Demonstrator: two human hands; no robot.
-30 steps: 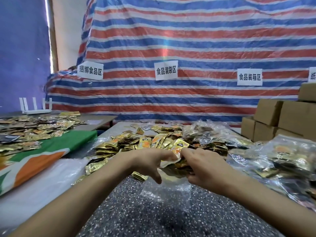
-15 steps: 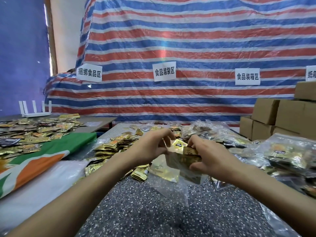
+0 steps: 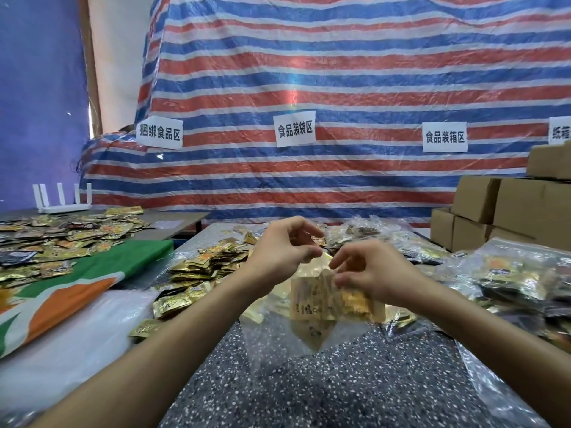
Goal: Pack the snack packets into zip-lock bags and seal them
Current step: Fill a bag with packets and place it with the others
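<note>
Lifting: both hands have come up off the tabletop (image 3: 309, 396) since a second ago, and the zip-lock bag (image 3: 312, 341) now hangs clear of it instead of lying flat.

- Left hand (image 3: 284, 251): grip closed, thumb against forefinger at the bag's mouth, as far as the clear film shows.
- Right hand (image 3: 370, 273): grip pinched on the top edge at 3 o'clock of the left.
- Snack packets (image 3: 327, 298), gold, sit inside the bag below the fingers.

Judgement: filling looks finished for this bag; the zip is next.

Surroundings: speckled dark tabletop. Loose packets (image 3: 200, 267) are heaped at 9 o'clock of the bag, filled bags (image 3: 509, 273) at 3 o'clock, cardboard boxes (image 3: 494, 211) at 2 o'clock. A green-and-orange cloth (image 3: 77, 273) lies far left. A striped tarp (image 3: 340, 72) with paper labels (image 3: 295, 128) hangs at 12 o'clock.
</note>
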